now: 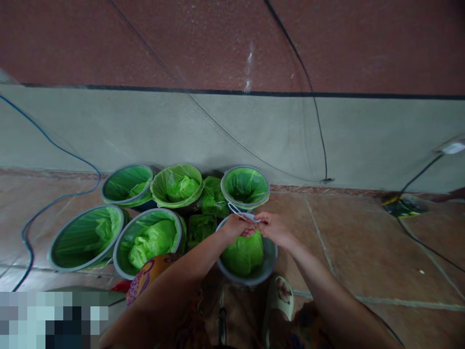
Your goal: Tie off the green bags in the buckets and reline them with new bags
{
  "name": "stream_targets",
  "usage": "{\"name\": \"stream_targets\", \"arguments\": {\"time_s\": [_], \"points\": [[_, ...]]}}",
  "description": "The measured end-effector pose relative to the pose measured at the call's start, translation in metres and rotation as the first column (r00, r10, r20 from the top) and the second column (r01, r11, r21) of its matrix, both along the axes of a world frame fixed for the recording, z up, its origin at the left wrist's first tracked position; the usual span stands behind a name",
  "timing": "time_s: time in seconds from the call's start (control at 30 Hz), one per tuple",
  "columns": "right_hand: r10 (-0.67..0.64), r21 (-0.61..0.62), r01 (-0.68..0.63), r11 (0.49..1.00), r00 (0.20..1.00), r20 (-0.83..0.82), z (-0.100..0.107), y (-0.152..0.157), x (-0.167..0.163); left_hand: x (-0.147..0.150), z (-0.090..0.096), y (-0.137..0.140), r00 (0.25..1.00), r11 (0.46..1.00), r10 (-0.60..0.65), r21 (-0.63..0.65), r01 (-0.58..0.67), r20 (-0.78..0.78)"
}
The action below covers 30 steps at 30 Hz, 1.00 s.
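Observation:
My left hand (238, 229) and my right hand (274, 229) meet fingertip to fingertip above the rear rim of a grey bucket (271, 261). Both sets of fingers are pinched closed at the upper edge of a light green plastic bag (243, 254), which hangs down into the bucket. A thin white looped strand (237, 209) rises beside my left hand; whether it is a cord or a bucket handle I cannot tell. My fingers hide the exact grip on the bag.
Several bins lined with green bags, such as the front left bin (60, 240) and the rear right bin (245, 186), stand near the wall (163, 126). A blue cable (54, 143) and dark cords run along the wall and floor. My sandalled foot (281, 295) is beside the bucket.

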State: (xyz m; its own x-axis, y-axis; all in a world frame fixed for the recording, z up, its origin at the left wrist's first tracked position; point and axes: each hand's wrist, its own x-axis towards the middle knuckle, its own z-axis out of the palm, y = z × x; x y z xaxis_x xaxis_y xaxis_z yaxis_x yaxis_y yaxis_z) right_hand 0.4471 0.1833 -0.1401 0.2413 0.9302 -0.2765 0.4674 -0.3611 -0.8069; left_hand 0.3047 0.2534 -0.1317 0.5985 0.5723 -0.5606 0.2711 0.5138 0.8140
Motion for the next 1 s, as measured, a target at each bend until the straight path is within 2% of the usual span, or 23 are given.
{"name": "stream_targets", "arguments": {"time_s": [0.07, 0.1, 0.17, 0.23, 0.3, 0.37, 0.4, 0.47, 0.57, 0.7, 0.83, 0.93, 1.0], "points": [[0.009, -0.068, -0.014, 0.998, 0.997, -0.074, 0.002, -0.002, -0.002, -0.001, -0.001, 0.001, 0.999, 0.998, 0.052, -0.021, -0.051, 0.011], [0.016, -0.11, -0.028, 0.994, 0.995, -0.103, 0.002, -0.002, -0.003, -0.001, -0.002, 0.001, 0.998, 0.998, 0.066, 0.009, -0.066, 0.006], [0.037, -0.182, -0.058, 0.982, 0.993, -0.116, 0.002, -0.003, -0.003, -0.001, -0.004, 0.002, 0.999, 0.983, 0.05, 0.18, -0.045, -0.021], [0.075, -0.206, -0.086, 0.975, 0.995, -0.062, 0.0, -0.002, -0.002, -0.002, -0.004, 0.002, 0.997, 0.912, -0.006, 0.408, 0.038, -0.078], [0.101, -0.174, -0.093, 0.98, 0.994, 0.038, -0.003, 0.0, 0.002, -0.003, -0.004, 0.002, 0.99, 0.808, -0.067, 0.575, 0.129, -0.128], [0.097, -0.099, -0.084, 0.992, 0.986, 0.134, -0.006, 0.003, 0.005, -0.003, -0.005, 0.002, 0.987, 0.744, -0.099, 0.65, 0.157, -0.124], [0.088, -0.055, -0.08, 0.995, 0.982, 0.164, -0.007, 0.004, 0.006, -0.002, -0.006, 0.002, 0.989, 0.736, -0.109, 0.661, 0.145, -0.095], [0.079, 0.014, -0.083, 0.996, 0.984, 0.161, -0.008, 0.006, 0.006, -0.001, -0.008, 0.002, 0.993, 0.752, -0.12, 0.651, 0.098, -0.011], [0.076, 0.041, -0.077, 0.996, 0.997, 0.021, 0.0, 0.006, 0.001, 0.001, -0.009, 0.002, 0.995, 0.772, -0.088, 0.635, 0.034, 0.053], [-0.008, -0.054, -0.006, 0.998, 0.967, -0.255, 0.021, 0.004, -0.007, 0.002, -0.009, 0.001, 0.999, 0.746, -0.032, 0.665, 0.024, 0.0], [-0.074, -0.121, 0.029, 0.992, 0.92, -0.386, 0.035, 0.004, -0.008, 0.003, -0.012, -0.003, 0.999, 0.787, 0.009, 0.616, -0.031, 0.039], [-0.062, -0.122, 0.026, 0.992, 0.952, -0.301, 0.034, 0.005, -0.006, 0.003, -0.013, -0.004, 0.996, 0.817, 0.026, 0.573, -0.07, 0.085], [0.005, -0.089, -0.012, 0.996, 0.997, -0.077, 0.029, 0.006, -0.007, 0.003, -0.011, -0.002, 0.998, 0.817, 0.01, 0.575, -0.043, 0.06]]}}
